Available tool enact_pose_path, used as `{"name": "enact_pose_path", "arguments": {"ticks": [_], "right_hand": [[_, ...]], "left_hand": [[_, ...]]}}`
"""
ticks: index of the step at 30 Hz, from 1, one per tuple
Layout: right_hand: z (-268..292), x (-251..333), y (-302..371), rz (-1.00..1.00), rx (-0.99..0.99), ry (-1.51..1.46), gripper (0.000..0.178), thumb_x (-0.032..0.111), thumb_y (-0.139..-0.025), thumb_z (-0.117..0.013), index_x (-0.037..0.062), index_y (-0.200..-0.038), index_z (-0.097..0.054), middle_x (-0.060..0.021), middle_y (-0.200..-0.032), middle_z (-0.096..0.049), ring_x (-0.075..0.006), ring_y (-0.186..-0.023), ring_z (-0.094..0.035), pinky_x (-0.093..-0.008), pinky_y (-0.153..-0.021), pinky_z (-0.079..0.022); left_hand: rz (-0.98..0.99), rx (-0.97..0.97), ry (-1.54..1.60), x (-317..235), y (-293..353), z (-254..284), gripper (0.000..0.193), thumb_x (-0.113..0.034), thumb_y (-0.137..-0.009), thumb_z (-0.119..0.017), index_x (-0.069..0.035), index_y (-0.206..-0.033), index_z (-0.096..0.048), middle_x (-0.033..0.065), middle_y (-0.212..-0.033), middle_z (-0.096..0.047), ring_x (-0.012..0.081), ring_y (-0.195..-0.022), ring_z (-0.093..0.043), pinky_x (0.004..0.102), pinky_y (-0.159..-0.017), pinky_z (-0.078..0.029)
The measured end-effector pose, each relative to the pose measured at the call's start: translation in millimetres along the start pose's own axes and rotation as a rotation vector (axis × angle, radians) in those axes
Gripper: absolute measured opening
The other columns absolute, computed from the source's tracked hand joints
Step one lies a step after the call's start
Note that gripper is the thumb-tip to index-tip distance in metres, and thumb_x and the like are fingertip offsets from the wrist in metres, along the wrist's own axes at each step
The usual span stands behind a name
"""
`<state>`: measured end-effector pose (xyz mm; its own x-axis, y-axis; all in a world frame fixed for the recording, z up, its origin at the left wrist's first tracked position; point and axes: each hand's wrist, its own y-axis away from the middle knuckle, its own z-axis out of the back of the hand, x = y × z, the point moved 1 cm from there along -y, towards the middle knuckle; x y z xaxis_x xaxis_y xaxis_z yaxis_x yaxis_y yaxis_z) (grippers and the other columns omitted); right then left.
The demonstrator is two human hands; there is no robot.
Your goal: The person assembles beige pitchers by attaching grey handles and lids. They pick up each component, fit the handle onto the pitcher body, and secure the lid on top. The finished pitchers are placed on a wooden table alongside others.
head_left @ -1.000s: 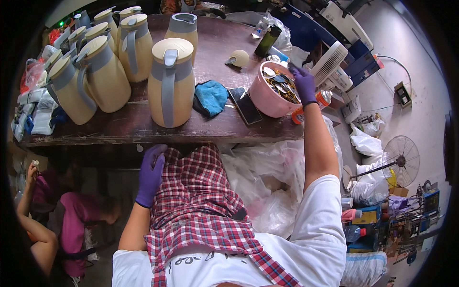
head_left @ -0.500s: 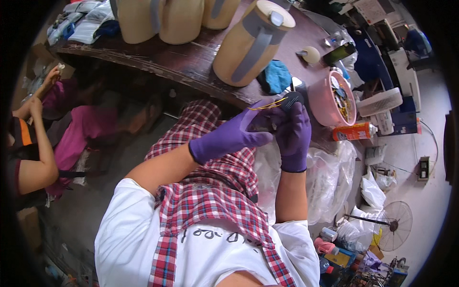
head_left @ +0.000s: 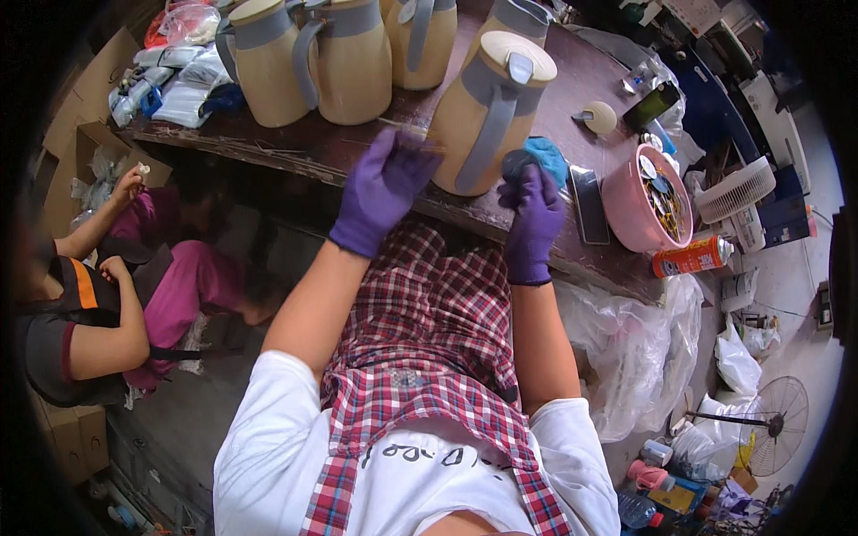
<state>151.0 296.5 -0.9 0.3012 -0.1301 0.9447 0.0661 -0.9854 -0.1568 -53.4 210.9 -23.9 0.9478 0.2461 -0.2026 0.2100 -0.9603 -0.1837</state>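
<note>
My right hand (head_left: 536,214), in a purple glove, pinches a dark round tag (head_left: 516,164) beside a beige jug. This jug (head_left: 460,147) has a grey handle and collar and stands upright near the table edge. To its left, my purple-gloved left hand (head_left: 386,185) is raised with its fingers spread and stretched toward the jug. Motion blurs those fingertips, and whether a cord lies at them is unclear. A blue cloth (head_left: 547,159) lies behind the tag, partly covered by it and my right fingers.
More beige jugs (head_left: 355,71) stand along the table (head_left: 572,98). Right of my hands are a phone (head_left: 589,205), a pink bucket (head_left: 617,210) of tags with yellow cords, an orange spray can (head_left: 690,257) and a jug lid (head_left: 599,117). Another person (head_left: 107,304) sits at the left.
My hands have moved apart. The left went up and left, toward the jug's left side; the right keeps the tag, lower and slightly left. The yellow cord is no longer clearly seen.
</note>
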Motion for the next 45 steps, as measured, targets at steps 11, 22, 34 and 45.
{"name": "enact_pose_path", "arguments": {"ticks": [11, 22, 34, 45], "right_hand": [[-67.8, 111.0, -44.9, 1.13, 0.282, 0.585, 0.022, 0.006, -0.076, -0.078, 0.0055, -0.096, -0.069, -0.01, -0.126, -0.066, -0.0352, -0.121, -0.058, -0.0445, -0.104, -0.045], [-74.3, 125.8, -32.8, 0.9, 0.552, 0.479, 0.063, 0.008, -0.076, -0.067, 0.0102, -0.137, -0.054, -0.0081, -0.125, -0.065, -0.0319, -0.12, -0.059, -0.0444, -0.103, -0.045], [-74.0, 128.5, -32.2, 1.008, 0.505, 0.638, 0.073, 0.001, -0.075, -0.064, 0.0134, -0.146, -0.049, -0.0116, -0.123, -0.063, -0.0351, -0.112, -0.058, -0.0447, -0.1, -0.048], [-31.3, 67.1, -17.8, 0.695, 0.281, 0.68, 0.081, 0.012, -0.075, -0.076, 0.0072, -0.149, -0.042, -0.017, -0.137, -0.049, -0.0347, -0.127, -0.05, -0.0435, -0.106, -0.045]], "left_hand": [[-0.295, 0.449, -1.369, -19.9, -61.5, -136.8, 0.038, -0.002, -0.095, -0.065, -0.006, -0.133, -0.064, 0.0039, -0.118, -0.065, 0.0086, -0.095, -0.062, 0.0237, -0.077, -0.053], [-0.604, 0.544, -1.487, -30.1, -58.6, -138.2, 0.022, 0.005, -0.091, -0.061, -0.004, -0.109, -0.071, 0.005, -0.098, -0.063, 0.0148, -0.094, -0.063, 0.0275, -0.085, -0.051], [-1.091, 0.312, -1.778, -58.0, -107.8, -132.6, 0.016, -0.004, -0.092, -0.064, -0.012, -0.099, -0.076, 0.0043, -0.093, -0.063, 0.0151, -0.086, -0.063, 0.0302, -0.079, -0.05], [-0.848, -0.168, -1.55, -52.1, -41.8, -44.7, 0.043, -0.013, -0.103, -0.055, -0.001, -0.143, -0.049, 0.0089, -0.124, -0.058, 0.0139, -0.101, -0.056, 0.029, -0.091, -0.049]]}}
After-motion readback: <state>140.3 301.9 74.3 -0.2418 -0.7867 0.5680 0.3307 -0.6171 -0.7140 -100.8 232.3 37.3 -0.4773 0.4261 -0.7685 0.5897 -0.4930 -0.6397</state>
